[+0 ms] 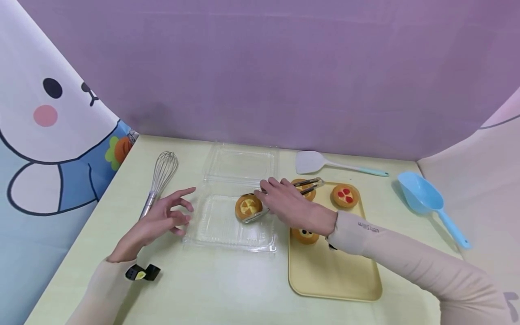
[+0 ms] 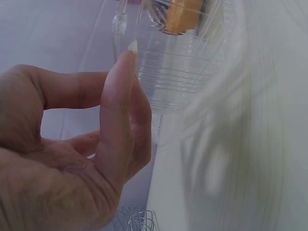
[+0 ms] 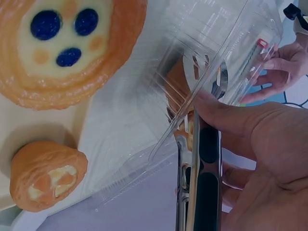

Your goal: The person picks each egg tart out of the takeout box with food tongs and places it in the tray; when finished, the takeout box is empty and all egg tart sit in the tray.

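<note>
My right hand grips metal tongs with dark handle inlays, thumb on one side and fingers on the other. Between the tongs' ends is a round tart with pale cream and orange pieces. In the head view it overlaps the base of a clear hinged plastic box, whose lid lies folded back. The right wrist view shows the tart through the box wall. By the box's left side, my left hand holds nothing, its fingers loosely bent and the fingertips near the rim.
A yellow tray on the right carries a red-topped tart, a blueberry tart and another tart. A whisk lies left, a spatula behind, a blue scoop far right.
</note>
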`<control>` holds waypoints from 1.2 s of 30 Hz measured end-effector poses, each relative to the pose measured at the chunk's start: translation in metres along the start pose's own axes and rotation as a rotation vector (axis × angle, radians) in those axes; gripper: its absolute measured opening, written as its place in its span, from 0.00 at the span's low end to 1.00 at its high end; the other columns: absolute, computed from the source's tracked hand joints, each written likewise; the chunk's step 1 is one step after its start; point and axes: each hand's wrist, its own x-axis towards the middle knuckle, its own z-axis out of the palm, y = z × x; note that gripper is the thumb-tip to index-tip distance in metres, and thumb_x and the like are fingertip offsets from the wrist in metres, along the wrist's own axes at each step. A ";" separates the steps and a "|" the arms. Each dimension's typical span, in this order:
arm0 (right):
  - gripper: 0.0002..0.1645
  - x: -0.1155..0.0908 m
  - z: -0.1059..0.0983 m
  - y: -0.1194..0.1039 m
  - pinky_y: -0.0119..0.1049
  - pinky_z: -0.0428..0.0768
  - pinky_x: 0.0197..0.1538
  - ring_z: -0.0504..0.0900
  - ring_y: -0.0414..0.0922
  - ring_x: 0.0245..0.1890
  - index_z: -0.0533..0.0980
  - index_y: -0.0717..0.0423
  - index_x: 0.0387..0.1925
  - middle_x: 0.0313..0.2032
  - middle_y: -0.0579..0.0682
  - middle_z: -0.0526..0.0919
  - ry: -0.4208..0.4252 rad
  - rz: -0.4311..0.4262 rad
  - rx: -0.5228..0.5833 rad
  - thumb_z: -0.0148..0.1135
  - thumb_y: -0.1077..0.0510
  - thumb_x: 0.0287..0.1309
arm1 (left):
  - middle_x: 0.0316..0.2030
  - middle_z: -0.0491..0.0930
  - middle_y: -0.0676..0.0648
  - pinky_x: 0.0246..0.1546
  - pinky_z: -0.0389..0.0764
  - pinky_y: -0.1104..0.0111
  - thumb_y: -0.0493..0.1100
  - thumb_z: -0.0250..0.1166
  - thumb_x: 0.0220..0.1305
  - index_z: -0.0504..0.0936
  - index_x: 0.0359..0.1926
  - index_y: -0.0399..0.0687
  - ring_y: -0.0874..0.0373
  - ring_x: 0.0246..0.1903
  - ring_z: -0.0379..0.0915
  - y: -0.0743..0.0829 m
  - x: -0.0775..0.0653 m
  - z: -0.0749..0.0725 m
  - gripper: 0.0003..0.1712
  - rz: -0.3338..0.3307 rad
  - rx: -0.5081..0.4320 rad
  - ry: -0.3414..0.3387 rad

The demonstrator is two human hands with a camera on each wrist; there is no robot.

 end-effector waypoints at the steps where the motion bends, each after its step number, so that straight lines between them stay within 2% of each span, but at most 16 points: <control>1: 0.32 0.000 0.000 0.000 0.42 0.77 0.45 0.76 0.51 0.51 0.77 0.54 0.64 0.54 0.52 0.78 0.002 0.002 0.000 0.76 0.60 0.58 | 0.54 0.68 0.27 0.29 0.90 0.63 0.27 0.61 0.66 0.53 0.82 0.44 0.53 0.33 0.80 0.000 0.000 0.000 0.47 0.000 0.001 0.000; 13: 0.34 -0.002 0.007 0.001 0.41 0.78 0.46 0.77 0.51 0.54 0.77 0.52 0.65 0.54 0.51 0.79 0.039 0.026 0.034 0.77 0.55 0.58 | 0.54 0.68 0.27 0.29 0.90 0.62 0.27 0.60 0.66 0.53 0.82 0.44 0.51 0.34 0.81 0.001 0.002 -0.001 0.47 0.001 0.013 0.002; 23: 0.36 -0.006 0.011 0.003 0.42 0.79 0.49 0.77 0.51 0.56 0.75 0.52 0.68 0.58 0.52 0.79 0.092 0.040 0.069 0.75 0.54 0.60 | 0.54 0.67 0.28 0.29 0.90 0.62 0.26 0.60 0.66 0.53 0.82 0.42 0.52 0.34 0.81 0.001 0.001 -0.001 0.47 0.006 0.016 -0.004; 30: 0.36 -0.013 0.007 0.003 0.44 0.82 0.50 0.77 0.51 0.58 0.75 0.51 0.69 0.59 0.53 0.79 0.133 0.050 0.098 0.75 0.54 0.61 | 0.54 0.66 0.28 0.29 0.90 0.63 0.26 0.59 0.66 0.52 0.82 0.41 0.53 0.33 0.80 0.001 0.002 -0.001 0.46 0.013 0.001 -0.017; 36: 0.36 -0.021 0.003 0.005 0.43 0.82 0.51 0.77 0.50 0.55 0.75 0.50 0.69 0.59 0.52 0.80 0.178 0.074 0.116 0.75 0.54 0.60 | 0.54 0.67 0.29 0.30 0.90 0.62 0.25 0.60 0.65 0.53 0.82 0.42 0.55 0.33 0.80 0.001 0.001 -0.002 0.47 0.001 0.012 -0.006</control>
